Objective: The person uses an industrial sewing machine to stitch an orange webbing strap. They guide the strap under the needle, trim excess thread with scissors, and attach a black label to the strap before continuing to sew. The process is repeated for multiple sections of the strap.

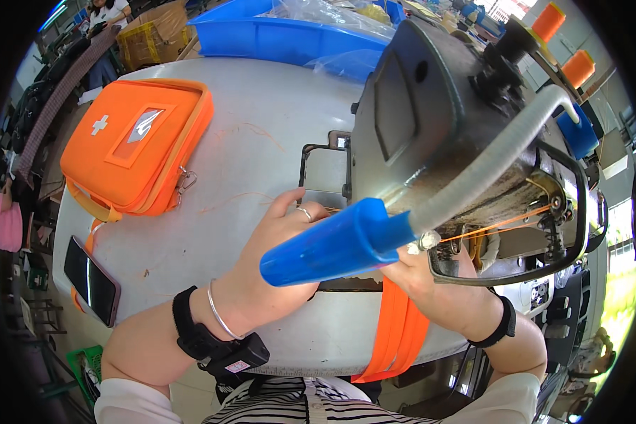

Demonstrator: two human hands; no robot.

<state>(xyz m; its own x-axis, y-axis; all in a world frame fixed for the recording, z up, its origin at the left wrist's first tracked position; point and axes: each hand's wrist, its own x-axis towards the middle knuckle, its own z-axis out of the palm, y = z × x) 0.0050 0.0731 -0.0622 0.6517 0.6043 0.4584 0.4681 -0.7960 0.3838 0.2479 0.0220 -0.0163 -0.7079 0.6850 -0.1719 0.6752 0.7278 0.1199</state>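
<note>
My left hand (265, 244), with a ring and a bangle, reaches in beside the sewing machine (431, 106). Its fingers are bent inward near the machine bed, and a blue tube-shaped lamp head (325, 247) covers their tips. Whatever they grip is hidden. On the other side, my right hand (420, 272) sits under the machine's head at the upper end of an orange strap (397, 332). Its fingers are hidden behind the lamp and machine, so their grip does not show. The strap runs in side-by-side bands over the table's near edge. Orange thread (498, 225) stretches across the machine.
An orange zipped case (138, 145) with a white cross lies on the grey table (261, 106) at left. A phone (92, 281) lies nearer me. A blue bin (283, 41) stands behind. Orange thread cones (548, 22) rise at far right. Another person (109, 14) is at far left.
</note>
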